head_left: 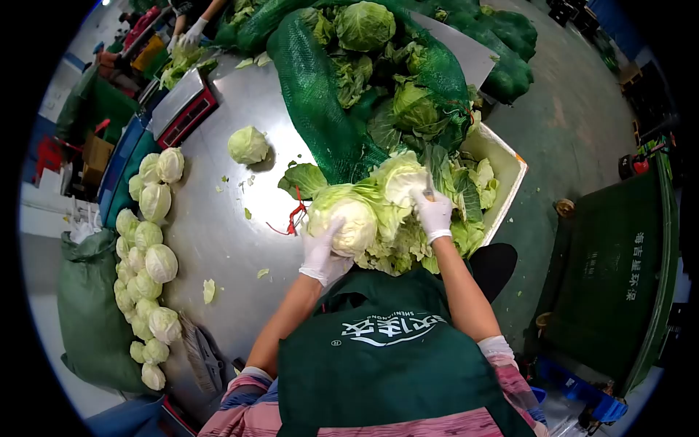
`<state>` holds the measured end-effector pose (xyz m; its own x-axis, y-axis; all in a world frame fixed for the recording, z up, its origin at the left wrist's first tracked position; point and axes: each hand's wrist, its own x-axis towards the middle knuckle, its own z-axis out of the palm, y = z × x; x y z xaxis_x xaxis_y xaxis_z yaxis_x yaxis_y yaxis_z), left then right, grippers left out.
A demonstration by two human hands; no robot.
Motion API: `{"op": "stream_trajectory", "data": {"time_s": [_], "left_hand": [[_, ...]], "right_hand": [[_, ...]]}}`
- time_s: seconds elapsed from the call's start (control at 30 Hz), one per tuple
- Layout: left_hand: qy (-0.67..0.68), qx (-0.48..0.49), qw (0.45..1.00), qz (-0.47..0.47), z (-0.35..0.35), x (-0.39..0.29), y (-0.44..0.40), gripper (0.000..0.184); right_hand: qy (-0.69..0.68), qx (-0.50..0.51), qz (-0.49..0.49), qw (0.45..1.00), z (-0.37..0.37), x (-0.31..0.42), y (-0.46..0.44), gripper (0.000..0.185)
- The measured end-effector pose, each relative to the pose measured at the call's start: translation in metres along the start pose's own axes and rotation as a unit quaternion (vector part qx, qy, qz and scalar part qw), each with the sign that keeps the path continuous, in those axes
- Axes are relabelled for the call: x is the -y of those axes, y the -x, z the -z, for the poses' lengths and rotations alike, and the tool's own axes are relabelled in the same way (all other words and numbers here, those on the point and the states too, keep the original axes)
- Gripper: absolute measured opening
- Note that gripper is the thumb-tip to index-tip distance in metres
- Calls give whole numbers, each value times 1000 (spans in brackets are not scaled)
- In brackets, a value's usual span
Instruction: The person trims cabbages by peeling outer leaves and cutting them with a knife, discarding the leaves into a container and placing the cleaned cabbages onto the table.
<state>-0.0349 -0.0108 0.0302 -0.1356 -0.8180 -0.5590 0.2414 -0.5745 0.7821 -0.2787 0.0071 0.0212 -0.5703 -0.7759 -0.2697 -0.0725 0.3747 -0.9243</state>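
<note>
My left hand [325,251], in a white glove, grips a pale cabbage [351,227] from its left side, near the table's front edge. My right hand [435,213], also gloved, is closed round a small knife [429,191] whose details are hard to make out. It is beside loose outer leaves [399,182] that spread from the cabbage's right side. Beyond my hands lies an open green net sack [313,95] with cabbages [365,26] inside. A red tie [297,211] rests left of the held cabbage.
One trimmed cabbage [248,146] sits on the metal table [226,247]; several more [161,263] line its left edge. A foam box [507,175] of leaves stands right, near a green bin [604,269]. A co-worker's gloved hand [195,33] is at the upper left, by a scale [186,109].
</note>
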Motion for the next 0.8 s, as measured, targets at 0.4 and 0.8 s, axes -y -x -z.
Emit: {"op": "stream_trajectory", "data": {"time_s": [0.4, 0.8], "left_hand": [[-573, 20, 725, -381, -123, -25, -25, 115], [-617, 17, 689, -379, -129, -22, -36, 101]], "right_hand": [[350, -28, 224, 909, 27, 26, 26, 62], [433, 4, 192, 881, 24, 37, 26, 59]]}}
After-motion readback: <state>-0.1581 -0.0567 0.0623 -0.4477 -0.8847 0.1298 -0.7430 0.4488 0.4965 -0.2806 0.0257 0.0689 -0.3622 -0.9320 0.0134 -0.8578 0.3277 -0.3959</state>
